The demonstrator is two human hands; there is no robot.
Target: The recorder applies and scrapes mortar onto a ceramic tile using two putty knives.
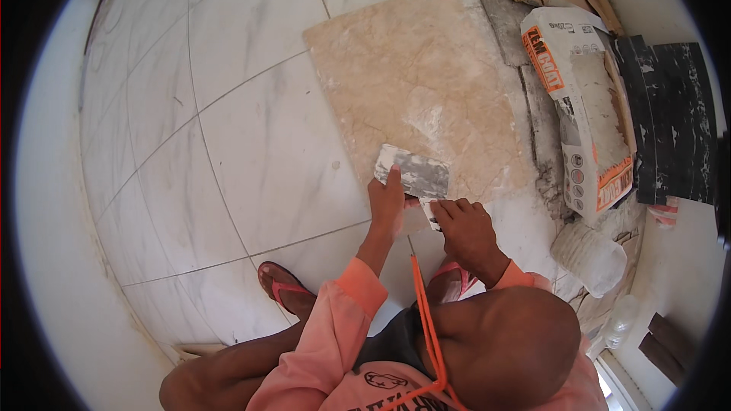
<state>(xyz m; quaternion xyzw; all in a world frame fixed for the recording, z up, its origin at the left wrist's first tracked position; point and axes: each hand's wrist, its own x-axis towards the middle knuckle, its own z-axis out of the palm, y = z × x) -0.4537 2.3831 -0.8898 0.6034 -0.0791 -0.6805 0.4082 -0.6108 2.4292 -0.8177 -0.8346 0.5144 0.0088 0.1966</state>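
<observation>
My left hand (387,204) is closed on a flat rectangular trowel (415,173), its thumb lying over the plate. Grey and whitish plaster smears cover the trowel's face. My right hand (467,232) grips a small scraper (431,215), whose pale blade sits at the trowel's lower edge. The scraper's handle is hidden under my fingers. Beneath and beyond both tools lies a large beige marbled tile (381,53), dusted with white powder and a pale smear in its middle.
At the right stands a torn-open white and orange bag (548,84) of greyish powder. Dark strips (678,122) lean against the wall behind it. A whitish translucent container (590,259) is nearer me. White marble-look floor tiles (251,144) spread left, and my sandalled foot (285,289) rests on them.
</observation>
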